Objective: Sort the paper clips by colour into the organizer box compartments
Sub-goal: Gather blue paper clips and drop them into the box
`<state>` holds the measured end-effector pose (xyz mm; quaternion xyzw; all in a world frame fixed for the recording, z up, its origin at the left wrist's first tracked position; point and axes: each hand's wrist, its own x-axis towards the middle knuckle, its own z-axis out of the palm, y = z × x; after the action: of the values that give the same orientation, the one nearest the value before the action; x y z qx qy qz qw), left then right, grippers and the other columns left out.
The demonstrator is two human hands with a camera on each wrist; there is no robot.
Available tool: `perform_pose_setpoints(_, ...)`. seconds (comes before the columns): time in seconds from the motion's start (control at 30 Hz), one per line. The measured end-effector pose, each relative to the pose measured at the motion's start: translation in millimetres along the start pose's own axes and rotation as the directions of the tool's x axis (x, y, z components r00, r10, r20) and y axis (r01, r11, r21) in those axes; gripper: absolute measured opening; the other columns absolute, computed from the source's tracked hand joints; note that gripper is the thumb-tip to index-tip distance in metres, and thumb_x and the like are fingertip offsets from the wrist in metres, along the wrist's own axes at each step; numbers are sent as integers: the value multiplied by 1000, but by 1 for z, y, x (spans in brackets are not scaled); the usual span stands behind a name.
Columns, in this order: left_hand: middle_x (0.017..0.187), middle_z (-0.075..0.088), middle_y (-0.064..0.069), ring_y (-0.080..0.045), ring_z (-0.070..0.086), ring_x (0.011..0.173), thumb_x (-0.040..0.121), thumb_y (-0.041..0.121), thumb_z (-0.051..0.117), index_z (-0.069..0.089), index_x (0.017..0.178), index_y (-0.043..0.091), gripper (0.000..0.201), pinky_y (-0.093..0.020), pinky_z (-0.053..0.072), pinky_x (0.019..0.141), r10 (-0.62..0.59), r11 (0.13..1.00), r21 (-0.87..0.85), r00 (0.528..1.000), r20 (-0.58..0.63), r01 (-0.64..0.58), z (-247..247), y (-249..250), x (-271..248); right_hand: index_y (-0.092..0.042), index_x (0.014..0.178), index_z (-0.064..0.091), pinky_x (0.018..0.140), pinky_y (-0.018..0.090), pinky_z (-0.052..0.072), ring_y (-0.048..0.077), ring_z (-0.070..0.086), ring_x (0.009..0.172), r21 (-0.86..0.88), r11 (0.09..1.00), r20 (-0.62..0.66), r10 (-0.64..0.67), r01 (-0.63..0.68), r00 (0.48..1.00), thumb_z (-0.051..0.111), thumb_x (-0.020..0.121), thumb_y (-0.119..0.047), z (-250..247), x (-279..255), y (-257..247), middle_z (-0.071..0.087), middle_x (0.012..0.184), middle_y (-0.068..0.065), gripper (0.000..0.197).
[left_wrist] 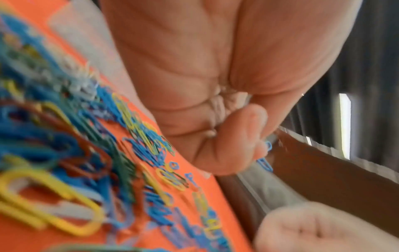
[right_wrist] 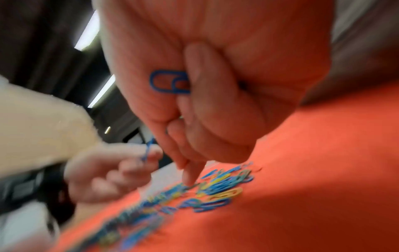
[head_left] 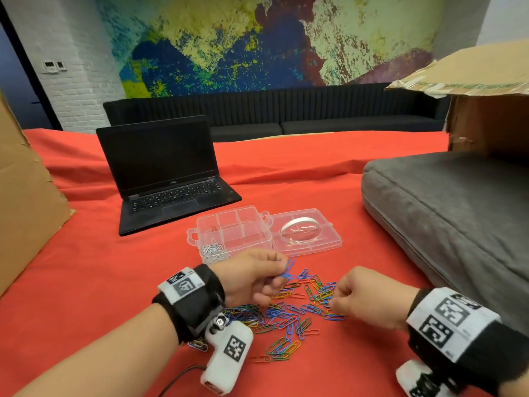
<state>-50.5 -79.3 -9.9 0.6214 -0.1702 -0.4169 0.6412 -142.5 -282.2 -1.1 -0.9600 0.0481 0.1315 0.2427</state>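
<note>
A heap of coloured paper clips [head_left: 289,313] lies on the red cloth in front of me. My left hand [head_left: 257,277] hovers over the heap's far left and pinches blue paper clips [head_left: 289,267] between thumb and fingers; they also show as blue clips [left_wrist: 266,158]. My right hand [head_left: 363,299] is curled at the heap's right side, holding a blue clip [right_wrist: 168,81] against its palm under a bent finger, while a fingertip [right_wrist: 190,179] touches the heap. The clear organizer box [head_left: 229,233] stands open behind the heap, white clips [head_left: 213,249] in its front left compartment.
The box's clear lid [head_left: 306,233] lies flat to its right. A black laptop [head_left: 169,173] stands open at the back left. A grey cushion [head_left: 446,213] and a cardboard box [head_left: 483,116] fill the right; a cardboard sheet [head_left: 25,202] stands at the left.
</note>
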Motion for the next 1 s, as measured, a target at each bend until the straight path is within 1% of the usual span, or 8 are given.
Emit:
perform_pose_setpoints(0.23, 56, 36, -6, -14, 31, 48, 58, 8, 52, 46, 66, 10, 11, -15, 28, 34, 217, 810, -566, 975, 46, -154, 9, 8, -6, -21, 89, 70, 56, 19, 36, 14, 56, 75, -302, 951, -53, -88, 68, 995, 62, 79, -22, 6, 0, -10, 59, 76, -6, 14)
perform_pose_setpoints(0.5, 46, 31, -1, -9, 29, 36, 80, 26, 51, 42, 46, 11, 38, -10, 20, 28, 191, 742, -616, 964, -187, -266, 17, 14, 4, -16, 83, 70, 59, 20, 37, 15, 49, 67, -340, 933, -96, -157, 116, 983, 52, 81, -22, 6, 1, 3, 53, 64, -4, 19)
perform_pose_setpoints(0.6, 47, 31, 1, -6, 29, 33, 75, 11, 61, 43, 53, 11, 28, -12, 22, 25, 165, 789, -570, 973, -162, -228, 18, 12, 2, -11, 76, 69, 53, 20, 36, 9, 46, 55, -190, 978, -113, -106, 83, 988, 55, 80, -21, 3, 1, 7, 53, 60, -2, 17)
perform_pose_setpoints(0.67, 49, 33, 2, -6, 31, 34, 78, 5, 56, 45, 68, 13, 17, -11, 22, 25, 162, 782, -579, 973, -166, -229, 19, 13, -1, -10, 67, 61, 39, 17, 29, 8, 35, 40, 255, 967, -51, 34, -20, 998, 56, 81, -17, -2, -2, 5, 44, 52, -2, 17)
perform_pose_setpoints(0.73, 52, 34, 1, -6, 31, 35, 81, 6, 48, 52, 85, 13, 9, -10, 21, 25, 147, 765, -604, 974, -175, -224, 18, 14, -2, -14, 65, 48, 33, 10, 15, 9, 22, 34, 817, 522, 211, 121, -243, 970, 45, 81, -13, -8, 0, 6, 32, 52, -1, 16)
perform_pose_setpoints(0.77, 54, 35, 1, -6, 31, 35, 81, 6, 46, 54, 92, 11, 14, -10, 21, 25, 136, 760, -613, 975, -173, -215, 17, 14, -3, -14, 64, 44, 33, 7, 12, 9, 20, 35, 911, 224, 340, 72, -347, 938, 40, 77, -13, -13, 0, 5, 29, 54, -1, 13)
perform_pose_setpoints(0.83, 58, 37, 0, -6, 32, 35, 81, 7, 45, 56, 98, 7, 21, -11, 23, 23, 118, 754, -628, 980, -159, -193, 13, 15, -3, -11, 62, 43, 32, 8, 14, 10, 23, 36, 909, -103, 404, -17, -404, 915, 35, 69, -15, -18, 0, 4, 32, 58, 2, 11)
perform_pose_setpoints(1.0, 64, 40, -4, -9, 35, 37, 73, 13, 59, 61, 77, 3, 11, -14, 27, 24, 125, 755, -647, 992, -17, -106, 9, 12, -6, 1, 66, 53, 26, 16, 35, 22, 49, 39, 909, -204, 373, 8, -363, 928, 37, 81, -24, -15, 7, -1, 56, 69, 18, 34)
